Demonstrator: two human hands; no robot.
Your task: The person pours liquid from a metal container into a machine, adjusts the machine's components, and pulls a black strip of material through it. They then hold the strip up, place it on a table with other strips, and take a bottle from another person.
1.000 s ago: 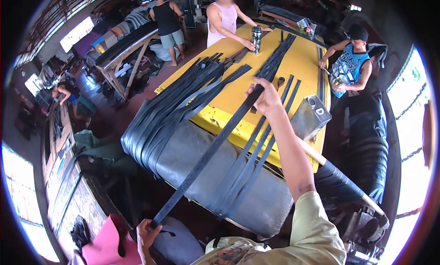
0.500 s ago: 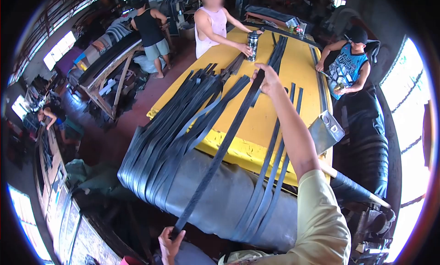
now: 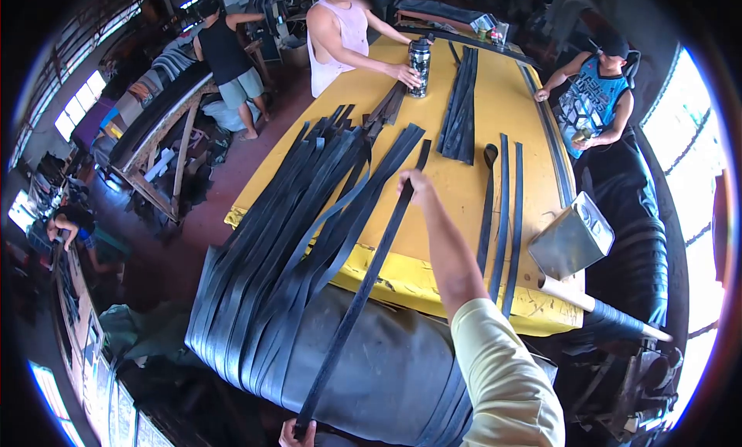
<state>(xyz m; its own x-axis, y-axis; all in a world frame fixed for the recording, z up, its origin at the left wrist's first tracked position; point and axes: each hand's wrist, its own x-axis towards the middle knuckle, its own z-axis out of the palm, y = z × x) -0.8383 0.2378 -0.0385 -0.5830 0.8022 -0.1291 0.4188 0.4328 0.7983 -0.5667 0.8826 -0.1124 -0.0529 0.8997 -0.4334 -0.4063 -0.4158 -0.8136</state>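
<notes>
A loose, pale cream short sleeve [image 3: 506,370] covers the right upper arm, while the forearm and right hand [image 3: 415,185] are bare.

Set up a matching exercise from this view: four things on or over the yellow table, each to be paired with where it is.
1. long strip
2. metal can
3. dark bottle
4. strip pile

A. at a co-worker's hand, far end
B. draped over the yellow table's near left edge
C. between left hand and right hand
D. by the right edge

Pairs: 1-C, 2-D, 3-A, 4-B
</notes>
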